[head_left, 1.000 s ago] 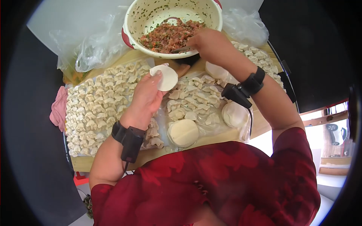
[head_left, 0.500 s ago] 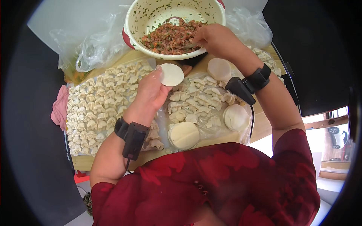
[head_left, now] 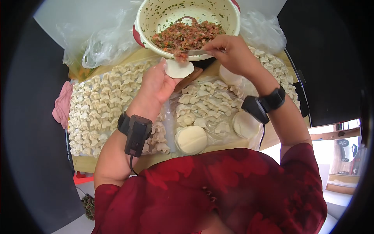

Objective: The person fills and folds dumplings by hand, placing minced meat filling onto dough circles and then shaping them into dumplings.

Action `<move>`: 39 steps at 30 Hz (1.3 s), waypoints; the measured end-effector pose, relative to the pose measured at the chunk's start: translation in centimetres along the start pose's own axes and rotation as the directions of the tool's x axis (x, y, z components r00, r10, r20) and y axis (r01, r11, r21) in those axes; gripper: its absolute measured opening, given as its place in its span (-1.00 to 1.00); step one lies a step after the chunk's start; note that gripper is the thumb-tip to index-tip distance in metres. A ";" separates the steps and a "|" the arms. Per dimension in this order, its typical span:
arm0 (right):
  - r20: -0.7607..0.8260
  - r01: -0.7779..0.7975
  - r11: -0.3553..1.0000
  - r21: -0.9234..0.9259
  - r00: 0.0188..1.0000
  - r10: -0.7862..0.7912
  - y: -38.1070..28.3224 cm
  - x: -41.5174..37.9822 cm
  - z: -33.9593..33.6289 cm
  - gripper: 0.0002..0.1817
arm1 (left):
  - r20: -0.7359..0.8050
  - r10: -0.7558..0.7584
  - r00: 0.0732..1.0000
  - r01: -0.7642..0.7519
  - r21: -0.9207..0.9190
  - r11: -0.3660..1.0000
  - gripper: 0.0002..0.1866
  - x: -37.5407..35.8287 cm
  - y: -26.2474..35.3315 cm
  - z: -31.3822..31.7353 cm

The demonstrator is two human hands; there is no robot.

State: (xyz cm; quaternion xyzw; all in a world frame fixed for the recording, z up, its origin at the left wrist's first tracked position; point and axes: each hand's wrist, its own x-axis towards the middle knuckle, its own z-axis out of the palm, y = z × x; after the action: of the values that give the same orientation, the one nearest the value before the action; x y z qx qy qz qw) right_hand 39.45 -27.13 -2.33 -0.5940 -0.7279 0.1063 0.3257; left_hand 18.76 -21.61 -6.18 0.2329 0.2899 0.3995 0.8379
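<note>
A round white dough wrapper (head_left: 180,70) lies on the fingers of my left hand (head_left: 157,81), just below the rim of the large cream bowl (head_left: 233,23). My right hand (head_left: 228,52) pinches the handle of a metal utensil (head_left: 194,52). A lump of meat filling (head_left: 180,57) is on the utensil's far end, over the wrapper's upper edge. More chopped meat mixture (head_left: 187,36) with green bits fills the bottom of the bowl. Rows of folded dumplings (head_left: 105,101) cover the left side, and others (head_left: 206,102) lie on plastic in the middle.
Stacks of round wrappers stand at the front (head_left: 191,140), at the right (head_left: 246,124) and below my right hand (head_left: 230,76). More dumplings (head_left: 272,64) are at the far right. Plastic bags (head_left: 109,46) flank the bowl. A pink cloth (head_left: 62,105) hangs at the left edge.
My right hand has moved from inside the bowl to its near rim, bringing a lump of filling to the wrapper. The wrapper now appears more tilted in my left hand.
</note>
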 end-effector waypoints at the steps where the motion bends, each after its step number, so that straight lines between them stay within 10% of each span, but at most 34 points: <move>1: -0.055 0.046 0.999 0.011 0.997 -0.045 -0.4 -0.5 0.4 -0.82 | 0.023 0.002 1.000 -0.002 -0.011 1.000 -0.60 0.0 0.0 0.0; 9: -0.174 0.294 0.933 -0.209 0.927 -0.331 -0.9 -1.8 0.3 -0.75 | -0.013 -0.009 1.000 0.009 -0.021 1.000 -0.60 0.1 -0.1 -0.5; 18: -0.028 0.025 0.991 -0.133 0.999 -0.029 -0.1 0.8 1.1 -0.81 | -0.011 -0.017 1.000 0.017 -0.008 1.000 -0.61 0.4 -0.1 -1.0; 30: -0.154 0.242 0.955 -0.170 0.951 -0.268 -1.3 -3.6 3.0 -0.65 | -0.019 0.017 1.000 -0.017 0.000 1.000 -0.60 0.1 0.0 -0.9; 39: -0.145 0.130 0.991 0.024 0.981 -0.125 -2.4 -5.2 1.8 -0.59 | -0.010 -0.001 1.000 0.001 0.021 1.000 -0.61 -1.7 0.1 -1.1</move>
State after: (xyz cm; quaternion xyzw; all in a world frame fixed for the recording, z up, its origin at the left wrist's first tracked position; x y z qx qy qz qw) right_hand 36.91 -32.23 -4.19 -0.5466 -0.7374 0.0545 0.3931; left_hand 17.11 -22.70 -6.40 0.2396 0.2984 0.3972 0.8342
